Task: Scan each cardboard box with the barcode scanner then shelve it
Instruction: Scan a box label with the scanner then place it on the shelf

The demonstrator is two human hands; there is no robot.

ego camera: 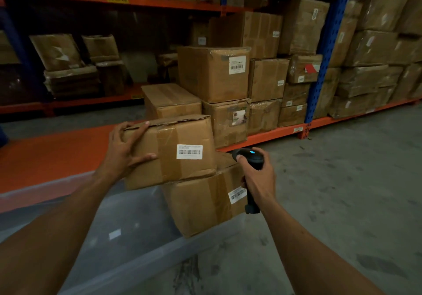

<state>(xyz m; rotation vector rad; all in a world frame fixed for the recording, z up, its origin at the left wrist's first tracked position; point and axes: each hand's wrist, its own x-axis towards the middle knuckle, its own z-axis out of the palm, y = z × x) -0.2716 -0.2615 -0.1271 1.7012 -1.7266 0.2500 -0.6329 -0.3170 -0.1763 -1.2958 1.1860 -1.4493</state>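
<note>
**me:** Down at 6 o'clock from the orange rack [269, 136], that's where I'm working. My left hand [124, 148] has its fingers spread wide over the left end of the top cardboard box [178, 139], thumb up on the top edge, steadying more than gripping. My right hand [257, 178] is wrapped tight round the handle of the barcode scanner [250, 157], little blue light glowing on its head.

**other:** so is that one scanned yet or what?

**me:** Can't tell, honestly. Its barcode label [189, 151] faces me, and the scanner sits just at 3 o'clock of it, nose pointing that way, so I'd guess the scan is the step in hand. It rests on a second box [205, 203], which has its own label [237, 194] right behind my scanner handle.

**other:** how much left?

**me:** At least these two need shelving (both are off the rack, perched over a clear plastic bin [127, 226]). Up at 12 o'clock several labelled boxes [212, 75] already sit stacked on the shelf, though whether those were mine, no idea.
</note>
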